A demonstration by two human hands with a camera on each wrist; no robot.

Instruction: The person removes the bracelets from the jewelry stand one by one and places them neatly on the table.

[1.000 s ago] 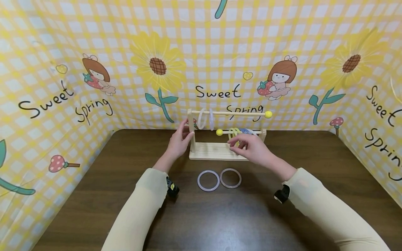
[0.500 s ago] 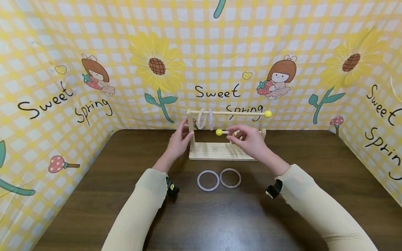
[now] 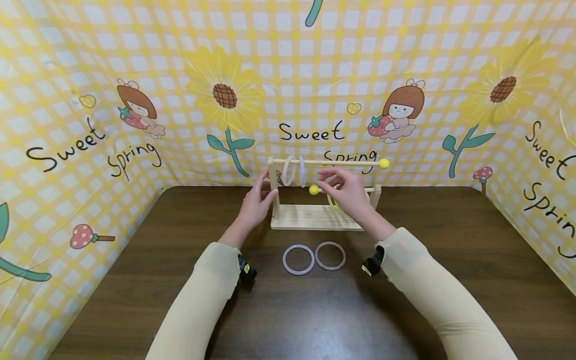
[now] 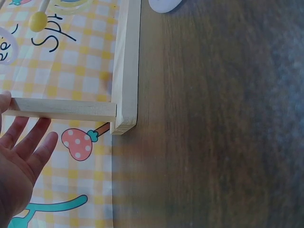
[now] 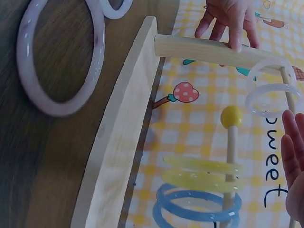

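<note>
My left hand (image 3: 256,202) grips the left post (image 4: 61,108) of a wooden bangle stand (image 3: 306,218), thumb on one side and fingers on the other. Two bangles hang on the upper rod near that post, one white (image 3: 285,177) and one lavender (image 3: 302,172). Beside the lavender one is my right hand (image 3: 348,192), fingers extended and holding nothing; in the right wrist view its fingertips stand just short of that bangle. Yellow bangles (image 5: 199,181) and blue bangles (image 5: 190,213) hang on the lower rod, mostly hidden by my right hand in the head view.
On the brown table (image 3: 288,315), in front of the stand, lie a lavender bangle (image 3: 284,261) and a pale pinkish bangle (image 3: 345,256). Yellow balls cap the lower rod (image 3: 313,190) and upper rod (image 3: 384,163). A checked cloth (image 3: 288,60) hangs behind.
My right hand has moved from beside the lower rod's yellow bangles up and left toward the upper rod's lavender bangle. My left hand has stayed on the post.
</note>
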